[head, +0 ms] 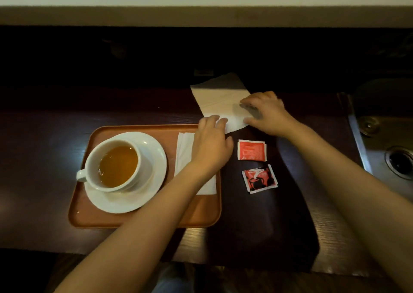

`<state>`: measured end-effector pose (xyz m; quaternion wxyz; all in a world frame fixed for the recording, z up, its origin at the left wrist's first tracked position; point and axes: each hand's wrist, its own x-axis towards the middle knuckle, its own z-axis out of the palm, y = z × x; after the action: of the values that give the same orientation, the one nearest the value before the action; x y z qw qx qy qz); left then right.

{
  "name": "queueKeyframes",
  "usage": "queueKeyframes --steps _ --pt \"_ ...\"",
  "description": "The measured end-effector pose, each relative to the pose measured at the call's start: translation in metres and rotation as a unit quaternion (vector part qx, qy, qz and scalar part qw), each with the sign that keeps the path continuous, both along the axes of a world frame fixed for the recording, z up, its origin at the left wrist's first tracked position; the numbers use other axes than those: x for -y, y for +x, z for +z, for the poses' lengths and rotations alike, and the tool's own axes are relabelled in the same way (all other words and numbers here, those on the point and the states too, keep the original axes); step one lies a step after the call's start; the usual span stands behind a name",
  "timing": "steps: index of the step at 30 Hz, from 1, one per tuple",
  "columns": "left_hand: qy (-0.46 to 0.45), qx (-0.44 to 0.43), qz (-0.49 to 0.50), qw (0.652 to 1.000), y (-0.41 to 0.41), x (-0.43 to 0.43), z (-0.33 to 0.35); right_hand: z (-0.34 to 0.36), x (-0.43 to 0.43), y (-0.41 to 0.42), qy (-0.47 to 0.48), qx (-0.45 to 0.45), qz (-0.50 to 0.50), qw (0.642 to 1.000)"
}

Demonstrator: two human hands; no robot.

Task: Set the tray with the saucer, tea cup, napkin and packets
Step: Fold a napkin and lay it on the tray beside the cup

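Already the tray [143, 222] under the left forearm carries saucer [154, 158], tea cup [116, 167] and 1 napkin [185, 151]; both hands, left hand [211, 145] and right hand [266, 116], press loosely curled fingers on a second napkin [220, 99], apparently folding. The 2 packets [252, 150] lie between the wrists, probably next.

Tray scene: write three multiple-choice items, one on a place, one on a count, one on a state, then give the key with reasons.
1. Where do the red packets lie?
A. on the tray
B. on the counter, right of the tray
C. in the saucer

2. How many red packets show?
A. one
B. two
C. four

3. The tea cup is:
A. empty
B. tipped over
C. upright, holding tea

Key: 1 B, both lie on the dark counter beyond the tray; 2 B, a second packet sits nearer; 3 C, amber liquid fills it on the saucer.
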<state>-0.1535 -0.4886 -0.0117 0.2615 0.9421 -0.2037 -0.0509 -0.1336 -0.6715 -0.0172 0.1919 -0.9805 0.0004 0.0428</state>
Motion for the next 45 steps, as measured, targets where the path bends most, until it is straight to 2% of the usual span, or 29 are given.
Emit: queueKeyframes --steps 3,13,17,21,26,28,31,34,38,41,43,45 --pt "0.04 -0.002 -0.05 0.998 0.019 0.023 -0.01 -0.007 0.012 -0.001 0.001 -0.028 0.028 0.999" --pt "0.07 0.044 -0.079 0.993 0.047 0.032 -0.012 -0.012 0.011 0.004 0.035 0.086 -0.007 0.996" --pt "0.033 0.034 -0.073 0.996 0.05 0.025 -0.005 -0.004 0.01 -0.004 0.089 0.071 0.004 0.993" --pt "-0.034 0.013 -0.05 0.998 0.05 0.015 0.004 0.007 0.014 -0.012 0.153 0.016 0.043 0.987" --pt "-0.068 -0.023 -0.068 0.995 0.059 0.007 0.014 0.009 0.012 0.003 0.264 0.036 -0.047 0.963" --pt "-0.087 0.013 -0.058 0.994 0.063 0.007 0.015 0.008 0.009 0.013 0.295 0.026 -0.091 0.951" --pt "-0.082 0.116 -0.056 0.988 0.068 0.008 0.014 0.002 0.007 0.027 0.297 0.024 -0.162 0.941" --pt "-0.052 0.157 -0.105 0.981 0.071 0.012 0.006 -0.003 0.005 0.036 0.26 0.045 -0.209 0.942" --pt "0.049 0.108 -0.194 0.974 0.081 0.02 -0.012 -0.008 0.005 0.045 0.179 0.035 -0.209 0.961" --pt "0.085 0.093 -0.204 0.971 0.084 0.024 -0.021 -0.01 0.006 0.044 0.142 0.029 -0.209 0.967" --pt "0.102 0.106 -0.209 0.967 0.086 0.025 -0.025 -0.008 0.005 0.037 0.059 0.07 -0.193 0.977" --pt "0.103 0.115 -0.216 0.964 0.086 0.025 -0.027 -0.008 -0.001 0.028 0.0 0.117 -0.128 0.985"
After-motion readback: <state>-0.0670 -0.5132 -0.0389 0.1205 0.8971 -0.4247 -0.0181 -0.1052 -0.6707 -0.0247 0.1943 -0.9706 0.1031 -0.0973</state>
